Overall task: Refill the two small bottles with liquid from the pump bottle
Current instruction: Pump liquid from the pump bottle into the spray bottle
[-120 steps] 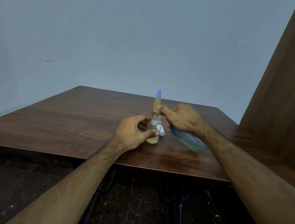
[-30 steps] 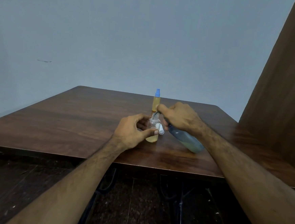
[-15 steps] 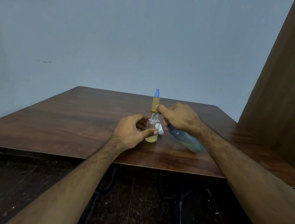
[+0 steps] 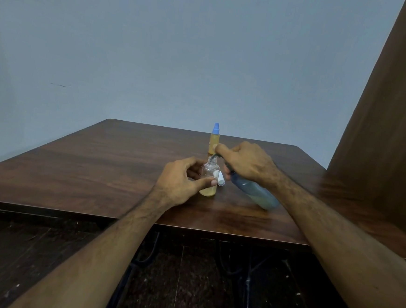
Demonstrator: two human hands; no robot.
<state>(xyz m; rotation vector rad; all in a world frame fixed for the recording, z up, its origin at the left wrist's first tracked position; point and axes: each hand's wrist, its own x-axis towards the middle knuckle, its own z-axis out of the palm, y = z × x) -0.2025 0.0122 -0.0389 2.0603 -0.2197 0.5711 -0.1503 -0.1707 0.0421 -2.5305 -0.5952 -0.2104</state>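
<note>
A: Between the left hand fingers stands the open bottle, gripped, with a white cap at the fingertips. The right hand clasps the tilted pump bottle, nozzle at the neck.

B: Risk?

A: If the nozzle slips off the narrow neck, liquid may spill on the table. The capped bottle waits beyond the fingers. No label is readable.
</note>
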